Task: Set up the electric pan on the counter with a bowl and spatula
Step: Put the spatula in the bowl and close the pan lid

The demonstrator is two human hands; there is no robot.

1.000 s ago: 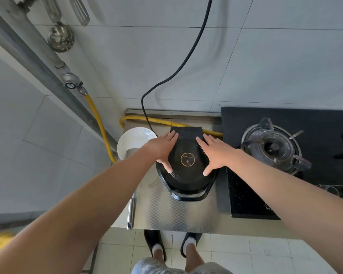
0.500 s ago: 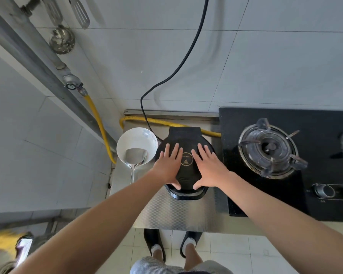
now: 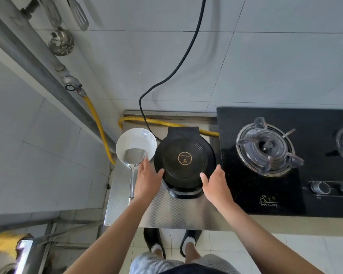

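left hand (image 3: 146,179) spread, thumb at the pan (image 3: 184,161) rim | right hand (image 3: 216,181) spread, thumb perhaps touching | pan between them on counter (image 3: 166,210) | bowl (image 3: 136,145) with spatula (image 3: 133,165) just beyond left fingers
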